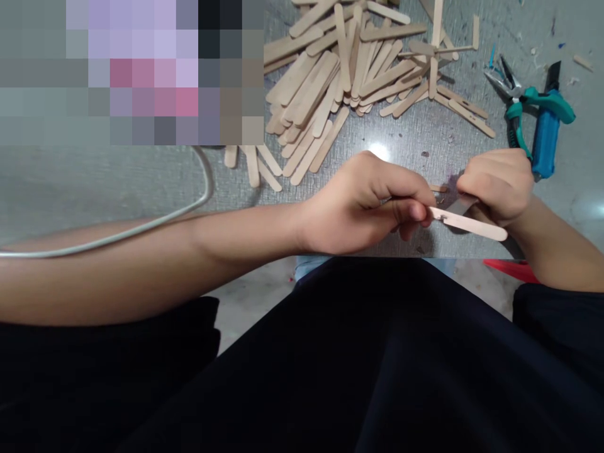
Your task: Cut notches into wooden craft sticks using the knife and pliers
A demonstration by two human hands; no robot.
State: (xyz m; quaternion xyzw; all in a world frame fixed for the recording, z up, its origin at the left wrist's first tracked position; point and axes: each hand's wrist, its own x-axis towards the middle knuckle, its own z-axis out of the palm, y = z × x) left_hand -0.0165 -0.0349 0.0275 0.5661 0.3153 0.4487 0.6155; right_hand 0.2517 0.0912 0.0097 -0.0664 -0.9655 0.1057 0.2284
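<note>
My left hand (pixel 363 201) pinches one end of a pale wooden craft stick (pixel 472 224) near the table's front edge. My right hand (pixel 500 184) is curled into a fist around a grey blade (pixel 460 205), its tip resting on the stick close to my left fingers. The handle of the blade is hidden inside the fist. The stick points to the right and slightly down, past the right hand.
A big heap of wooden craft sticks (pixel 349 69) lies at the back of the grey table (pixel 117 176). Teal-handled pliers (pixel 514 100) and a blue utility knife (pixel 547 132) lie at the right. A grey cable (pixel 141 223) runs over my left forearm. A red object (pixel 512 269) sits below the edge.
</note>
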